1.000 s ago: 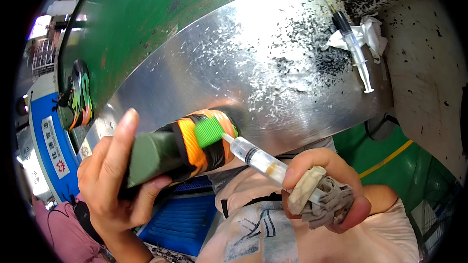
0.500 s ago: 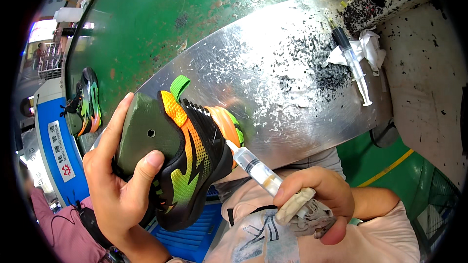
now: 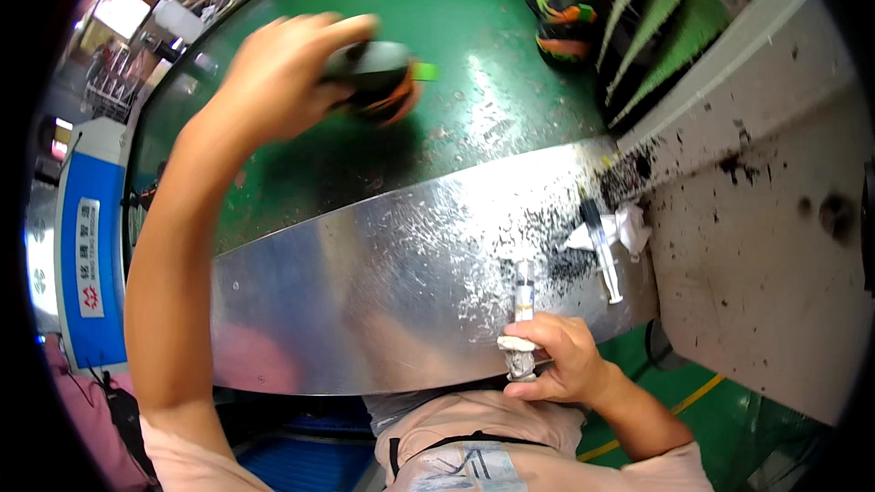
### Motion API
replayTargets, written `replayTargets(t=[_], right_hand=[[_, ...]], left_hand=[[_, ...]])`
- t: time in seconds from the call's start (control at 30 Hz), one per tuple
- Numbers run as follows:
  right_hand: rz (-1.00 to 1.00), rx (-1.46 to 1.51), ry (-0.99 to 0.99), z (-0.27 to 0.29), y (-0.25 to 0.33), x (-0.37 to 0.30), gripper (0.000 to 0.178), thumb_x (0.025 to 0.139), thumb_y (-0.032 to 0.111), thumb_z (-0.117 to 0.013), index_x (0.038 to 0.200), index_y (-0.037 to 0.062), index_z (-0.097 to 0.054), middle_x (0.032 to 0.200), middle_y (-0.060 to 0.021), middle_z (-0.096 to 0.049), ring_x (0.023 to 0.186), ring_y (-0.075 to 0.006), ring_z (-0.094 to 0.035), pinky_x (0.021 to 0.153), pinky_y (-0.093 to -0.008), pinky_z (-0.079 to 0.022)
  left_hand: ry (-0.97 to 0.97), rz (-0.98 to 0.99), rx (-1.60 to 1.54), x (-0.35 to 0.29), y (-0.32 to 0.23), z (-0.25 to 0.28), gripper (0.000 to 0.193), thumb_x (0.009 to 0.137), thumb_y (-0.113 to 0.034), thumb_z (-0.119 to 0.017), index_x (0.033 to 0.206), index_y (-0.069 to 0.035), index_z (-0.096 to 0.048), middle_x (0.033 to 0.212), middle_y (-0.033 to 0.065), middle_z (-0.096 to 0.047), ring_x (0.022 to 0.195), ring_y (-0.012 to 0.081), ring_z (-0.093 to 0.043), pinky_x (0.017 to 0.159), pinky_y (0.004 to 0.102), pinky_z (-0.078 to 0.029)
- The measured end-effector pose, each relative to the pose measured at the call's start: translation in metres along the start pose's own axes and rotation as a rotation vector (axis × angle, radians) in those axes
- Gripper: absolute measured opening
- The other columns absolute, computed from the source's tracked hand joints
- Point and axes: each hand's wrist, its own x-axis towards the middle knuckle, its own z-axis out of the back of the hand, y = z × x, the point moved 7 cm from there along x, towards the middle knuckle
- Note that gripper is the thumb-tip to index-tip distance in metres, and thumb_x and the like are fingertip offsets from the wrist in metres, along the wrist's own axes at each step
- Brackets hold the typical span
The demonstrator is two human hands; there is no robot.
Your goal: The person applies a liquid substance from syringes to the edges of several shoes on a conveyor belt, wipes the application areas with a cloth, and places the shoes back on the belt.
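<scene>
Our left grip [image 3: 296,64] is clasping a likely heavy, stiff shoe [image 3: 394,107] by its block [image 3: 383,56], beyond the metal sheet [image 3: 301,296]; right grip [image 3: 561,357] is holding a syringe [image 3: 524,299] over it.

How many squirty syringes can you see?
2. One clear syringe is held in the person's right grip; a black-ended syringe lies on the metal sheet by crumpled white tissue. Others could be hidden.
</scene>
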Motion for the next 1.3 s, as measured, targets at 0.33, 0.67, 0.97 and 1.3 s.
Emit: replayTargets(t=[0.33,0.67,0.97,1.3], right_hand=[[-0.041,-0.232,-0.033,-0.004,-0.021,-0.019,0.066,0.066,0.046,-0.084,0.108,0.0028,-0.057,0.077,-0.012,-0.061,0.058,-0.0263,-0.058,0.05,-0.0337,-0.044],[0.033,-0.443,0.12,-0.015,-0.012,-0.022,0.065,0.077,0.034,-0.079,0.122,-0.0038,-0.052,0.111,-0.0181,-0.061,0.093,-0.0351,-0.062,0.084,-0.0412,-0.051],[-0.248,-0.155,0.027,-0.011,-0.042,-0.043,0.049,0.08,-0.002,-0.064,0.125,-0.0034,-0.044,0.092,-0.0035,-0.047,0.074,-0.011,-0.045,0.071,-0.0257,-0.046],[-0.256,-0.281,0.069,-0.013,-0.048,-0.025,0.06,0.087,0.006,-0.059,0.142,-0.0007,-0.035,0.095,-0.0036,-0.048,0.075,-0.0117,-0.046,0.068,-0.0249,-0.045]], left_hand=[[-0.344,0.032,-0.418,0.101,-0.045,-0.097,0.058,0.072,-0.022,-0.076,0.127,-0.018,-0.058,0.147,0.0146,-0.038,0.131,0.0501,-0.035,0.11,0.0525,-0.032],[-0.421,1.464,0.578,-0.393,0.218,-0.047,0.099,0.063,-0.042,-0.084,0.142,-0.009,-0.034,0.14,0.0226,-0.041,0.132,0.0482,-0.032,0.105,0.0557,-0.031],[-0.329,1.58,-0.106,-0.395,0.238,-0.054,0.053,0.069,-0.036,-0.08,0.107,-0.009,-0.055,0.105,0.0143,-0.066,0.1,0.0337,-0.063,0.083,0.045,-0.051],[-0.43,1.066,-0.333,-0.408,0.059,0.025,0.042,0.072,-0.028,-0.077,0.1,-0.003,-0.057,0.093,0.0189,-0.064,0.089,0.0376,-0.063,0.077,0.0434,-0.049]])
